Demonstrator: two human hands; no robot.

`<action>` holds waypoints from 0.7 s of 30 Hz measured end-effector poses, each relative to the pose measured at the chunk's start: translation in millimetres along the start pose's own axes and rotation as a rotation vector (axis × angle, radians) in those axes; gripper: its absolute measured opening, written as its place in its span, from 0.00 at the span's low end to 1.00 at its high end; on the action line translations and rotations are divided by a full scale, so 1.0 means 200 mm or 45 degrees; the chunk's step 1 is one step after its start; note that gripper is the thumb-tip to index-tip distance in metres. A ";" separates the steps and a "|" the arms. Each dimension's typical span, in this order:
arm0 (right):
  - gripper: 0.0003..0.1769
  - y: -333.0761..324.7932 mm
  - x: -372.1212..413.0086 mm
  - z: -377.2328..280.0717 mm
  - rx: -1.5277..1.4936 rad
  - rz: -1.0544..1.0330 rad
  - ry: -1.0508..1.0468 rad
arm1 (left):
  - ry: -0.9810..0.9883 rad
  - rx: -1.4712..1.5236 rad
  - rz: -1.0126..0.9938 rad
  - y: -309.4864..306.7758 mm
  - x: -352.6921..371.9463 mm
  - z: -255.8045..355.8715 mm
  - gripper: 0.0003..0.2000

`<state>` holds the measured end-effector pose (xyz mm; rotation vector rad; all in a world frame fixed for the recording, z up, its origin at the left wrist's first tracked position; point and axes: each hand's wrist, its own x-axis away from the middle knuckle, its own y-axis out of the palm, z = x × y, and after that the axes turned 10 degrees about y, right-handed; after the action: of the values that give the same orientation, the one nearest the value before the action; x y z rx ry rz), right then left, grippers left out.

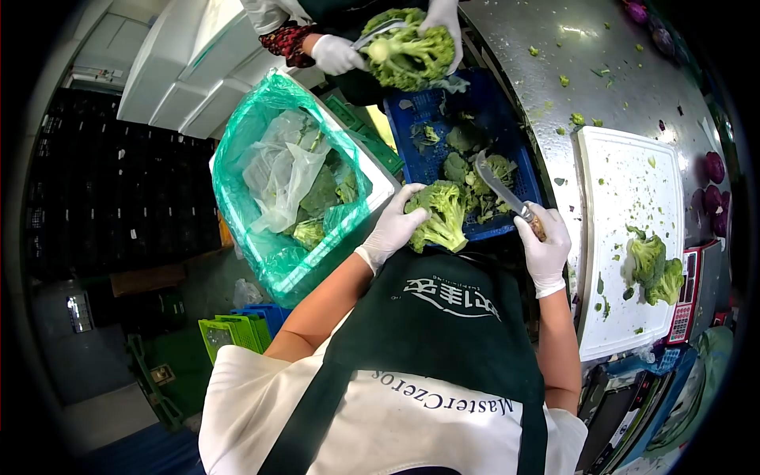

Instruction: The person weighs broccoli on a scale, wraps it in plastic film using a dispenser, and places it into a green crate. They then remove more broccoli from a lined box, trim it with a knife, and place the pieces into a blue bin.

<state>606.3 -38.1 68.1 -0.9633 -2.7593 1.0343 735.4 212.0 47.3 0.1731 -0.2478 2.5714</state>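
My gloved left hand [394,226] is closed round the side of a broccoli head [440,215], whose stem points down toward my apron. In my gloved right hand [546,244] is a knife [507,191], gripped by its brown handle, with the curved blade angled up and left, apart from the broccoli. Both hands are at the near end of a blue crate [528,170] that holds leaves and broccoli trimmings [467,170]. Part of the crate's near edge is hidden behind the broccoli.
Across the crate, a co-worker's gloved hands hold a large broccoli [408,49]. Left stands a white box with a green liner [237,218]. On the metal table [546,87] at right lie a white board [633,170] with cut broccoli [651,265], a red scale [685,294] and purple vegetables [714,168].
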 end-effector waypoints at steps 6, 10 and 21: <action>0.19 -0.08 0.01 -0.03 0.038 -0.481 -0.020 | 0.051 0.023 -0.103 -0.04 -0.01 0.02 0.23; 0.18 -0.09 0.00 -0.05 0.148 -0.536 -0.127 | 0.114 -0.164 -0.157 -0.05 -0.02 0.02 0.24; 0.17 -0.03 -0.01 -0.03 0.244 -0.481 -0.225 | 0.030 -0.060 -0.258 -0.08 -0.03 0.03 0.27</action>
<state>606.6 -39.6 75.9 -0.3219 -2.7513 1.3303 749.3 220.9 55.3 0.1426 -0.2671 2.3629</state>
